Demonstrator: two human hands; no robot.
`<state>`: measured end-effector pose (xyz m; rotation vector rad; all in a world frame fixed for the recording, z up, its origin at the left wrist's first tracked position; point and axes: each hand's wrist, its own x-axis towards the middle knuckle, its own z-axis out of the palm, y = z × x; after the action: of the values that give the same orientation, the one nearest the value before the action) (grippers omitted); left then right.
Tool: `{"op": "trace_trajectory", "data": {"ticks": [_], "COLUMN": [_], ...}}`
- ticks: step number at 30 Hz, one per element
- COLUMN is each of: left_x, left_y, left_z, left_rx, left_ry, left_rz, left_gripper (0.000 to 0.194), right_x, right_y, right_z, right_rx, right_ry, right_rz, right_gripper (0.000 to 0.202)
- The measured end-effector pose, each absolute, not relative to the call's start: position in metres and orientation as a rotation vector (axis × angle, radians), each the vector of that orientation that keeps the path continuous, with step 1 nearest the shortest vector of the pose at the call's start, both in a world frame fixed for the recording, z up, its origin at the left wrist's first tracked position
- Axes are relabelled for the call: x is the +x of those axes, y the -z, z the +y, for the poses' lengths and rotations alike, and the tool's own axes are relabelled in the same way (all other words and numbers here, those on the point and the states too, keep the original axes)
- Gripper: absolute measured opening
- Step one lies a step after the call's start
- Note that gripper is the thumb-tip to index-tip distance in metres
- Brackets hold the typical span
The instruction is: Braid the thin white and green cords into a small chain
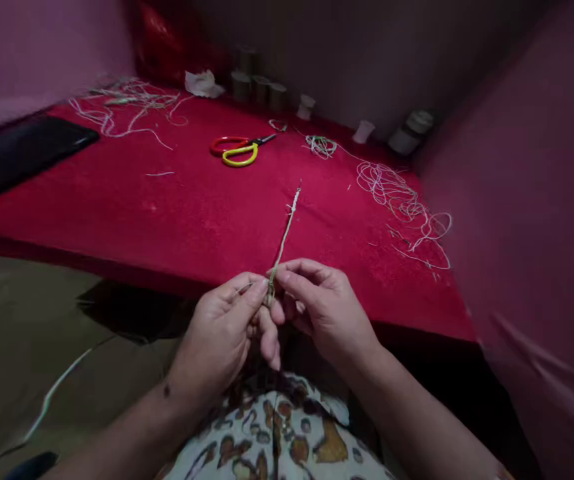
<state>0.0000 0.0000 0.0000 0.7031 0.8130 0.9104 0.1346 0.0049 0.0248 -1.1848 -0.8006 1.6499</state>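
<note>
left fingers clamped on thin cord | right fingers clamped there too | risk: it could slacken or twist | cause: either pinch slipping or pulling unevenly

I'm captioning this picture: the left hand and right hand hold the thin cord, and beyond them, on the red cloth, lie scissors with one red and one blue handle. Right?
Not quite: in the head view the scissors have one red and one yellow handle, not blue. They lie on the red cloth, beyond the left hand and right hand, which hold the thin cord.
</note>
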Motion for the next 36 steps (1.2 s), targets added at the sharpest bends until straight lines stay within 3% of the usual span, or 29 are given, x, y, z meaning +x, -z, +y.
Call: {"op": "trace_trajectory", "data": {"ticks": [19,28,36], "left_x": [0.005,-0.009,-0.014], "left_y": [0.000,-0.004,0.003], "left_z": [-0.002,-0.008,-0.005], "left_rx": [0.685,1.175,1.535], "left_ry": [-0.872,-0.959,-1.151], "left_rz": [0.886,1.210,1.210], "left_gripper": [0.024,0.015,0.013], "right_x": [0.136,0.142,0.141], "right_y": [-0.024,-0.019,-0.019], "right_z": [0.004,0.007,0.005], "right_rx": [-1.203,-1.221,-1.238], "right_ry": [-1.663,-1.687,-1.684], "right_rz": [-0.777,-0.744,-0.739], "right_gripper": [0.023,0.025,0.031]}}
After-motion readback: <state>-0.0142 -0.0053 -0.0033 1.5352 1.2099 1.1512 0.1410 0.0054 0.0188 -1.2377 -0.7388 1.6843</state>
